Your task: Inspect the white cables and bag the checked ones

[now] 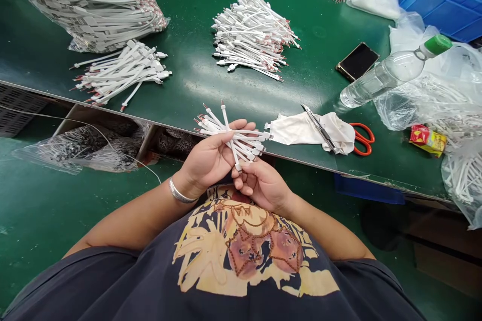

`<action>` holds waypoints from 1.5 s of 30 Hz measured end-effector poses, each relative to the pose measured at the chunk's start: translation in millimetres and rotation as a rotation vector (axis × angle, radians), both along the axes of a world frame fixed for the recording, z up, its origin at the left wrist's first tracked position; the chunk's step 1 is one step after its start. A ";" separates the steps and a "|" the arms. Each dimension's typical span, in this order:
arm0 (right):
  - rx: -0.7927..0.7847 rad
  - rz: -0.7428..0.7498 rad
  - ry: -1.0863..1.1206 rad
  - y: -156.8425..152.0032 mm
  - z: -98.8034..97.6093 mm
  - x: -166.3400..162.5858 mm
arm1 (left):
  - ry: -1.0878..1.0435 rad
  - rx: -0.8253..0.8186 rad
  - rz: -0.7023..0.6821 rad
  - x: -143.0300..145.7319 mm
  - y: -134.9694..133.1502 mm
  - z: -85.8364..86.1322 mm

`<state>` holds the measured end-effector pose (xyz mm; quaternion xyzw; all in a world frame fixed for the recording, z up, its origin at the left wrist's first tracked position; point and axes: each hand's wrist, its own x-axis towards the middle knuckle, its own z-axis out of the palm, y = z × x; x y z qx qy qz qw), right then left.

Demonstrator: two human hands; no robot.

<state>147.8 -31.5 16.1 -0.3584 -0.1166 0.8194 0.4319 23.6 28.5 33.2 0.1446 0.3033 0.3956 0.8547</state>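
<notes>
In front of my body, just off the table's near edge, my left hand [213, 158] is closed around a bunch of short white cables [244, 141] with plugs at one end and reddish wire tips at the other. Its thumb presses on one cable [232, 153] that lies crosswise over the bunch. My right hand [263, 183] pinches the plug end of that cable between thumb and fingers. A loose pile of similar white cables [128, 72] lies on the table to the left, and a larger pile [252, 35] lies straight ahead.
A full bag of cables [94, 0] stands at the back left. On the right are a white cloth [291, 129] with a utility knife [320, 128], red-handled scissors [363, 139], a phone [357, 61], a water bottle [387, 77] and a blue crate [440, 0]. Open shelves [113, 143] sit below the table.
</notes>
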 end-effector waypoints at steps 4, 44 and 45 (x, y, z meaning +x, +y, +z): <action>0.059 -0.023 -0.103 -3.0 -0.5 -0.7 | 0.006 -0.022 -0.010 -1.4 2.7 0.1; 0.019 0.348 0.003 -1.3 -21.0 21.9 | 0.643 1.522 -0.533 -13.2 34.7 -17.3; 0.029 0.379 0.002 0.5 -22.3 22.3 | 0.655 1.566 -0.546 -13.8 34.3 -20.3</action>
